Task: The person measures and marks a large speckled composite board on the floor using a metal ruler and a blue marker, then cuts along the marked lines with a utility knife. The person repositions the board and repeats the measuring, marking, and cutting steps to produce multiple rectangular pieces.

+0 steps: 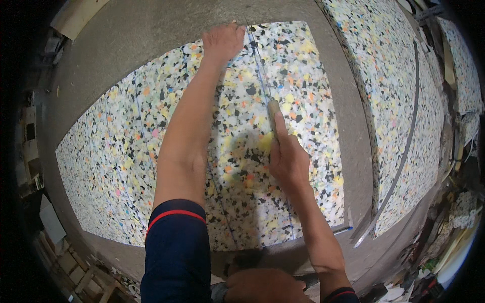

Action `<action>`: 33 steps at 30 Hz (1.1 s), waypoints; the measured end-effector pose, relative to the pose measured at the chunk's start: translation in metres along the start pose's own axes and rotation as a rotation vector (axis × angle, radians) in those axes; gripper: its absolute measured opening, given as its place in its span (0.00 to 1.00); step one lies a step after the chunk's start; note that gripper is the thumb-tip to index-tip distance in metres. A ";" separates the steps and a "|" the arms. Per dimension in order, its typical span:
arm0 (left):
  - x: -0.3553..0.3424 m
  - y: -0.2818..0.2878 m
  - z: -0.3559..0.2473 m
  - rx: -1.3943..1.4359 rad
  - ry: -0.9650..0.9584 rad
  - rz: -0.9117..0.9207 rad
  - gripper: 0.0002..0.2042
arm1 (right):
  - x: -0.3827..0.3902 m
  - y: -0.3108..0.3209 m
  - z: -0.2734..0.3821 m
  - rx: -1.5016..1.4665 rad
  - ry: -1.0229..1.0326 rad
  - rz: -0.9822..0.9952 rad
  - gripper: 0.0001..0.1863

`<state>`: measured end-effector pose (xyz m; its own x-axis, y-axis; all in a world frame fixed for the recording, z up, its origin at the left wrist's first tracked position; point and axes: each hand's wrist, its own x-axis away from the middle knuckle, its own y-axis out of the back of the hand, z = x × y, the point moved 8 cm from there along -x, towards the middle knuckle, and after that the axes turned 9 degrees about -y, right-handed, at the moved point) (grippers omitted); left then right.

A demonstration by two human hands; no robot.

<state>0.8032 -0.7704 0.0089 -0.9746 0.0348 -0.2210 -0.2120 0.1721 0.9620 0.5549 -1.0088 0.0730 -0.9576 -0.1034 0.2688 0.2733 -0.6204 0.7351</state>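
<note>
On a flat grey surface [146,45], cutting a big, speckled foam sheet [237,146] along a thin blue line [259,71] looks like the step: the right hand [292,159] wraps around a long, thin knife with a tan handle [273,107], and the left hand [224,43] rests at the far edge, but I can't tell if it grips. A slow, straight pull seems needed next. The sheet lies flat, white with black, yellow and orange bits.

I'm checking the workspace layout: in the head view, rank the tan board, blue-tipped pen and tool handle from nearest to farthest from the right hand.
From the right hand:
1. Tool handle: held in it.
2. Blue-tipped pen: below, to the right.
3. Tan board: far upper left.
</note>
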 end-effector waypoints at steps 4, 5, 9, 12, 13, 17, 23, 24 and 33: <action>0.006 -0.005 -0.006 0.087 0.044 0.048 0.29 | -0.004 -0.006 -0.004 -0.014 0.021 -0.043 0.31; 0.005 -0.006 -0.004 0.094 0.051 0.084 0.29 | -0.004 -0.006 -0.003 -0.021 0.013 -0.043 0.31; 0.006 -0.006 0.000 0.092 0.048 0.129 0.28 | -0.003 -0.009 -0.002 0.007 0.058 -0.061 0.31; 0.007 -0.005 0.000 0.110 0.027 0.006 0.27 | -0.004 -0.010 -0.002 0.043 0.042 -0.048 0.32; 0.007 -0.007 0.002 0.115 0.023 0.003 0.27 | -0.004 -0.012 -0.003 0.049 0.044 -0.050 0.32; 0.006 -0.007 0.001 0.141 0.014 -0.012 0.26 | -0.004 -0.011 0.000 0.041 0.075 -0.071 0.32; 0.006 -0.009 0.004 0.129 0.006 -0.076 0.26 | -0.006 -0.010 0.003 0.029 0.063 -0.053 0.32; 0.006 -0.009 0.004 0.125 0.007 -0.088 0.26 | -0.006 -0.010 0.004 0.033 0.094 -0.064 0.34; 0.009 -0.003 0.005 0.128 0.000 -0.073 0.26 | -0.052 -0.012 0.026 0.073 0.076 -0.026 0.42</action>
<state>0.7954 -0.7653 0.0031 -0.9571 0.0177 -0.2893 -0.2711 0.2987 0.9150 0.6038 -0.9761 0.0662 -0.9679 -0.1486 0.2029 0.2515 -0.5654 0.7855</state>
